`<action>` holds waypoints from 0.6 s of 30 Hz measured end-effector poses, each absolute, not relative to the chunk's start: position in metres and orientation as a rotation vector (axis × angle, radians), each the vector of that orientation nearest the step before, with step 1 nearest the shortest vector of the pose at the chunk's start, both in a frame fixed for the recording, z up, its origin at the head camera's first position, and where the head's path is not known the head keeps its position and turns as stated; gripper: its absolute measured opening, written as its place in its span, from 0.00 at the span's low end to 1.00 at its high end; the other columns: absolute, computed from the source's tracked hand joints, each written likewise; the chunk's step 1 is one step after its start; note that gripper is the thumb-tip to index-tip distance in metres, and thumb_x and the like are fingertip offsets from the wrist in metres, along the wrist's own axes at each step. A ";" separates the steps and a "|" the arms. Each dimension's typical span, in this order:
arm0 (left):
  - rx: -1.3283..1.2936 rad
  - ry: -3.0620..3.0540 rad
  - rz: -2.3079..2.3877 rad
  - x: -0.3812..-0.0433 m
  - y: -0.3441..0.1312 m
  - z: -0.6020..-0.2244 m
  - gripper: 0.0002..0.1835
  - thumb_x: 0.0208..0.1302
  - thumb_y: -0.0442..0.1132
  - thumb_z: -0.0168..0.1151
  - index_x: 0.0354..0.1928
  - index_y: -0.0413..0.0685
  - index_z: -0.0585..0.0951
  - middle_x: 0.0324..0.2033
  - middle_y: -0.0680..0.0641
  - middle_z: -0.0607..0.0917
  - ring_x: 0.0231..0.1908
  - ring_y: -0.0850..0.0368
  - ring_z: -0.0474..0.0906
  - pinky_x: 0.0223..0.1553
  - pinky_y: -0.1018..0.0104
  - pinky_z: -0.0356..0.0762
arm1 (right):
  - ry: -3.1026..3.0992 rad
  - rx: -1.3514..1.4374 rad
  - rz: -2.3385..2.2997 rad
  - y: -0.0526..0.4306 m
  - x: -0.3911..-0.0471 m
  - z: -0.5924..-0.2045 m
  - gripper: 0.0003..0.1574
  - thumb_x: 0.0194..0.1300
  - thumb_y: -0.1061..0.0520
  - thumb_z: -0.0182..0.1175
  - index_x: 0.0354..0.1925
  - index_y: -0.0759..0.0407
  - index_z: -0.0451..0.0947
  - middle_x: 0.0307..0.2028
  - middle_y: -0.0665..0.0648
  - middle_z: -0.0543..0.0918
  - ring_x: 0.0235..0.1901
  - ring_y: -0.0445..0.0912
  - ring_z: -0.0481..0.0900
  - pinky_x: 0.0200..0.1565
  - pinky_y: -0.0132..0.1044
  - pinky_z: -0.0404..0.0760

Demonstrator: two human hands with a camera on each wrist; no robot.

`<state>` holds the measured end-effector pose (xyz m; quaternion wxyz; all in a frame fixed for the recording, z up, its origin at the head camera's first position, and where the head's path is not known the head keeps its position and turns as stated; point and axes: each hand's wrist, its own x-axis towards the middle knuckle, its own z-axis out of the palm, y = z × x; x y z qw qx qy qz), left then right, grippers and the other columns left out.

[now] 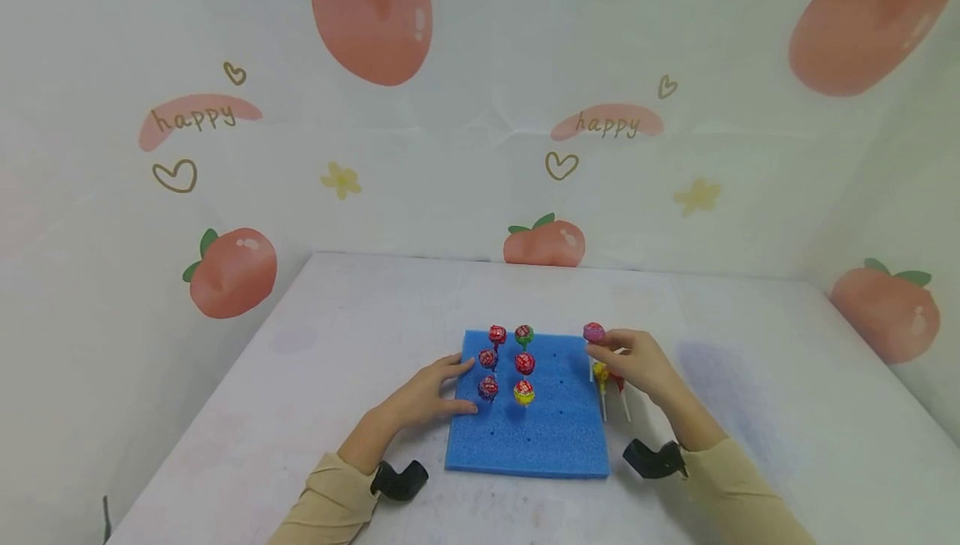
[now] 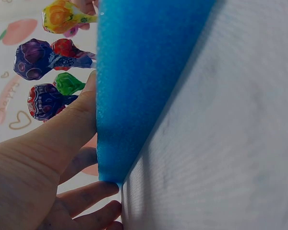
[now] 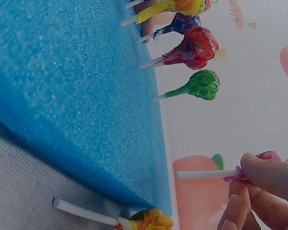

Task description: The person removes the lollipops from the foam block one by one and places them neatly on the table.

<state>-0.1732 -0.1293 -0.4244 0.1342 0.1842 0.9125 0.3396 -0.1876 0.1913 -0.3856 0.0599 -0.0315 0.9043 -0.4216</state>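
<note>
Hands both at the blue foam board (image 1: 573,449), which lies flat on the desk (image 1: 360,328). Left hand (image 1: 429,395) is at the board's left edge, thumb and fingers spread, touching it. Right hand (image 1: 637,359) pinches a pink lollipop (image 1: 594,331) between thumb and fingers, near the board's far right corner. Its white stick points down, lower end free (right-wrist view shows it apart from the foam).

Six lollipops stand upright in the foam, two columns of three. Left column, far to near: a red lollipop (image 1: 497,334), then two dark-wrapped ones, the nearest being a purple lollipop (image 1: 488,387). Right column: green lollipop (image 1: 523,334), second red lollipop (image 1: 525,363), yellow lollipop (image 1: 523,393). Small bare holes show in the rest of the board.

Loose on the desk, just beside the board's right edge: another yellow lollipop (image 1: 601,372) and another red one (image 1: 618,381) (partly behind the right hand), sticks toward the person. Beige sleeves, black wrist mounts (image 1: 399,481). White backdrop (image 1: 450,162) with fruit prints and "happy" lettering.
</note>
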 end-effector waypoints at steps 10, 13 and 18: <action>0.524 2.641 0.991 -0.172 -0.129 -0.422 0.40 0.54 0.52 0.67 0.67 0.48 0.65 0.69 0.37 0.61 0.69 0.37 0.54 0.66 0.41 0.57 | 2.742 -0.073 -1.257 0.196 -0.186 -0.388 0.27 0.62 0.46 0.60 0.49 0.66 0.77 0.42 0.63 0.82 0.39 0.48 0.74 0.33 0.34 0.81; 0.520 2.638 0.994 -0.171 -0.129 -0.421 0.40 0.54 0.52 0.67 0.68 0.47 0.65 0.69 0.37 0.61 0.69 0.36 0.54 0.66 0.40 0.57 | 2.747 -0.067 -1.246 0.198 -0.184 -0.388 0.27 0.62 0.45 0.59 0.50 0.66 0.77 0.43 0.63 0.82 0.39 0.48 0.74 0.33 0.33 0.80; 0.527 2.639 0.987 -0.171 -0.129 -0.421 0.40 0.55 0.51 0.67 0.68 0.48 0.65 0.69 0.36 0.61 0.69 0.36 0.54 0.67 0.40 0.57 | 2.761 -0.062 -1.238 0.201 -0.182 -0.388 0.26 0.63 0.46 0.59 0.49 0.66 0.78 0.40 0.62 0.83 0.37 0.48 0.75 0.32 0.32 0.77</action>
